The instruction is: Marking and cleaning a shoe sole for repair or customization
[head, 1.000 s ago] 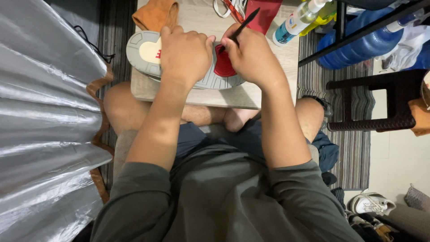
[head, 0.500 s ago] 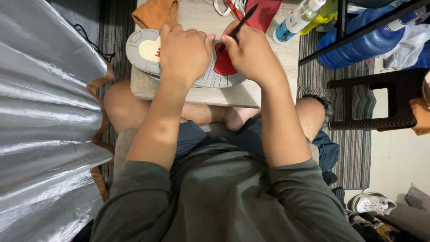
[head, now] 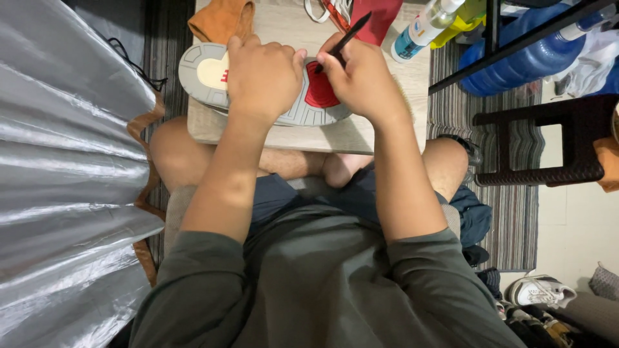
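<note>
A sneaker (head: 203,74) lies sole-up on a small wooden table (head: 361,135) over my lap; the sole is grey with a cream heel patch and a red forefoot patch (head: 319,93). My left hand (head: 264,77) presses down on the middle of the sole and holds the shoe. My right hand (head: 361,80) grips a thin black tool (head: 351,35) like a pen, its tip on the red patch near my left thumb.
An orange cloth (head: 222,19) and a red cloth (head: 380,16) lie at the table's far side, with a spray bottle (head: 422,29) at the right. A dark stool (head: 548,148), a blue water jug (head: 516,58) and a striped rug stand right. Silver sheeting (head: 64,180) fills the left.
The tool's upper end has shifted slightly as my right hand works on the red patch. My left hand stays on the sole.
</note>
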